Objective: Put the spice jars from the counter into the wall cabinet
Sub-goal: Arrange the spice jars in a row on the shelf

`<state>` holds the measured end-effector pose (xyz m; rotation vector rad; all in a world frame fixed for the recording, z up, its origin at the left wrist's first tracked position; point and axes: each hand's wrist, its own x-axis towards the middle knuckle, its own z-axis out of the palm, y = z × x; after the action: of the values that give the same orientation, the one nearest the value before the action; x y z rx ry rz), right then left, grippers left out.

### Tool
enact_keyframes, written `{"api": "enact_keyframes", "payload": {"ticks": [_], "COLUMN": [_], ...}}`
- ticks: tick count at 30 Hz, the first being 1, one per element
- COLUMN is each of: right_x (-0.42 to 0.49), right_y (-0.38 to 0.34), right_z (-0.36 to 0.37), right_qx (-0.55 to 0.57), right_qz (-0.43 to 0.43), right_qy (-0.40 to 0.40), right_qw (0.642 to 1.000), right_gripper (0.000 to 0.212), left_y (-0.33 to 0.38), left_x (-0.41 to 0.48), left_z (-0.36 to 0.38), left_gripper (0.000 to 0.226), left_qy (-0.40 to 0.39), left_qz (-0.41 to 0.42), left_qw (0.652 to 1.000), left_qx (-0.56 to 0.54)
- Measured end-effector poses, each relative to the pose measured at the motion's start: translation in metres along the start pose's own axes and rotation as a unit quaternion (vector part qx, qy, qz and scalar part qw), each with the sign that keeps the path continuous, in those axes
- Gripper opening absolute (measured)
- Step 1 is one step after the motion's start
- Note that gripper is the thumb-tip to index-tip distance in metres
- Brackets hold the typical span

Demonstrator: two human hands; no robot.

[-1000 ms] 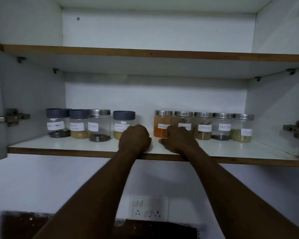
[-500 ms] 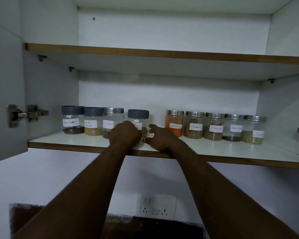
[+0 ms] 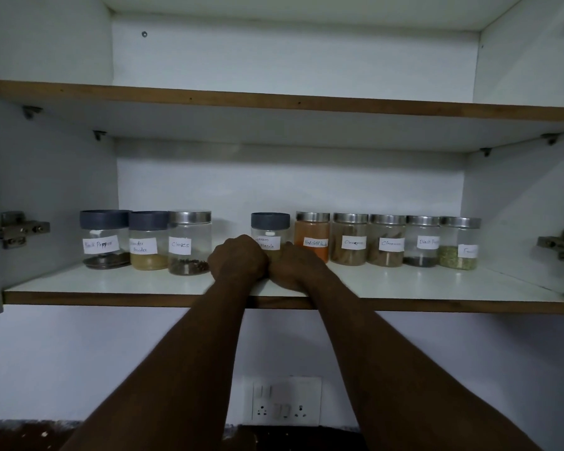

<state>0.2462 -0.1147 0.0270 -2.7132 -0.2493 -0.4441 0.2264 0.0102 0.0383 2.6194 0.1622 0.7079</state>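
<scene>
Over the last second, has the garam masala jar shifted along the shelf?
Yes. The garam masala jar has moved right: away from the Cloves jar, and it now stands close beside the red chilli jar.

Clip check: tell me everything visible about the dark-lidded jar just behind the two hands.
The garam masala jar is clear, with a dark blue-grey lid and a white handwritten label. It stands upright on the lower shelf, close beside the red chilli jar, with a gap to the cloves jar. The left hand and right hand hide its lower part; whether they grip it cannot be told.
</scene>
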Motion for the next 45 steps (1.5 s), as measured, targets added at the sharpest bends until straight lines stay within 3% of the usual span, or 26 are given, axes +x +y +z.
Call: {"api": "enact_keyframes", "payload": {"ticks": [8,13,28,45], "right_x": [0.014,0.015,0.011,0.005], "right_y": [0.003,0.005,0.002,-0.002], "right_z": [0.001,0.006,0.004,0.003], "right_qx": [-0.024,-0.040,-0.052,-0.009], "right_qz": [0.023,0.000,-0.010,0.010], "right_qy": [-0.002,-0.010,-0.024,-0.021], "right_qw": [0.999,0.999,0.998,1.000], "right_gripper": [0.071,0.059,0.066,0.050], "left_y": [0.001,-0.001,-0.002,-0.004], "left_x": [0.014,0.014,0.014,0.011], "left_z": [0.008,0.011,0.011,0.009], "left_gripper": [0.026,0.029,0.032,0.035], "left_qy": [-0.002,-0.004,-0.014,-0.016], "left_qz": [0.015,0.020,0.028,0.042], "left_qw": [1.000,0.999,0.997,0.996], "left_qx": [0.025,0.045,0.069,0.082]}}
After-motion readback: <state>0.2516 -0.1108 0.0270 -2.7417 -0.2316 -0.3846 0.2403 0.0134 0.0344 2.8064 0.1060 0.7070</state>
